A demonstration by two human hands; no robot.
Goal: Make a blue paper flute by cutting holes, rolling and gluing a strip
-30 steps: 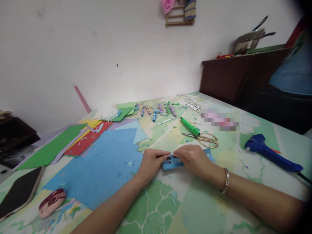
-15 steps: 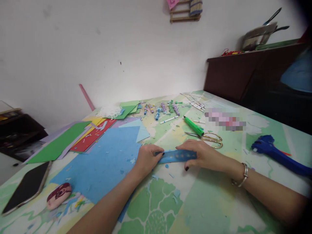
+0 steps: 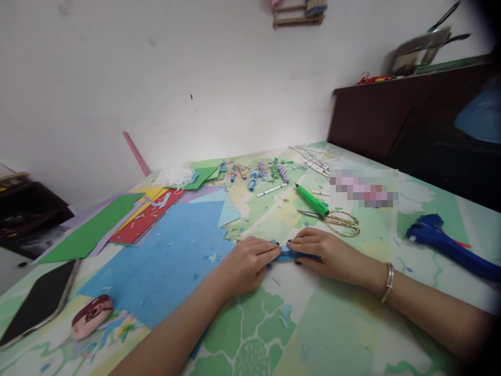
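Head view: a small blue strip sits just below the middle, over the flowery tablecloth, and I'll make it the middle of my clock. The left hand comes in from 8 o'clock, with its fingers bunched up on one end of the strip. The right hand comes in from between 3 and 4 and pinches the other end with its thumb and fingers. So both hands have hold of it. Fingers cover a lot of it, so I can't tell if it is folded or rolled. This piece looks cut out already, since it is apart from the big blue sheet at 9 o'clock, but its shaping seems only partway done. Little paper tubes with fancy bits lie at 11 o'clock and look all finished to me. The big blue sheet is flat and not used up yet, and so is the red sheet between 9 and 10. Gold scissors lie at 2 o'clock, and a blue glue gun lies well apart at 3, with no hand on either.
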